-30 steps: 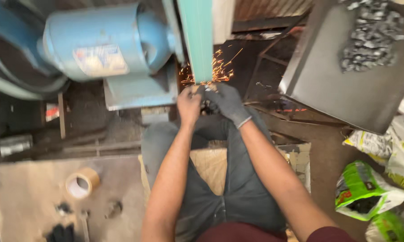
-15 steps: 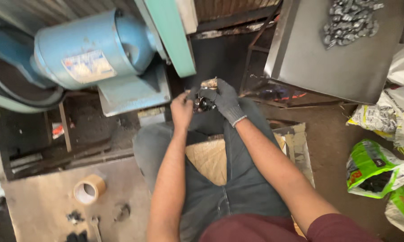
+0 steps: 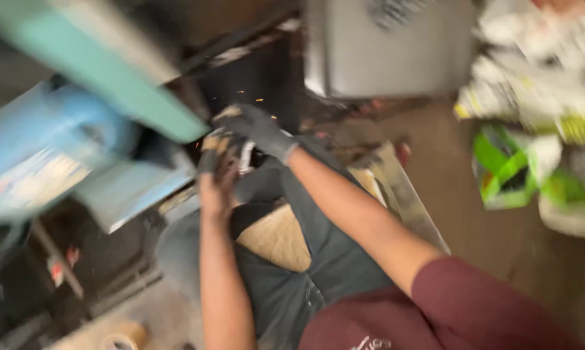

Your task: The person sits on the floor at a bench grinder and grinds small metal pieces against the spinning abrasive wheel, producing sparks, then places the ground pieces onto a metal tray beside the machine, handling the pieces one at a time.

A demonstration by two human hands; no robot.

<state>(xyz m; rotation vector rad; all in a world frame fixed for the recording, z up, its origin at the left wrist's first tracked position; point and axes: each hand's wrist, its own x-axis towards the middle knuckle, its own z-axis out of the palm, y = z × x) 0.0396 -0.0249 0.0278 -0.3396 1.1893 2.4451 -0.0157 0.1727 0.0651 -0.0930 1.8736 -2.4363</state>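
The view is blurred by motion. My left hand (image 3: 216,165), bare with dirty fingertips, and my right hand (image 3: 257,129), in a dark grey glove, meet over my lap. Both are closed on a small metal part (image 3: 244,155). They sit just below the lower end of a green sanding belt (image 3: 111,78) that slants from the upper left. A few faint sparks show above the glove. The part's shape cannot be made out.
A blue motor housing (image 3: 39,155) fills the left side. A grey metal tray (image 3: 390,58) with a pile of small parts stands at the top. White and green bags (image 3: 532,149) lie at the right. A tape roll (image 3: 120,337) lies on the floor.
The hands pulled the part back from the belt, where sparks flew a second ago. The camera has swung, so belt and motor sit further left and everything is blurred.
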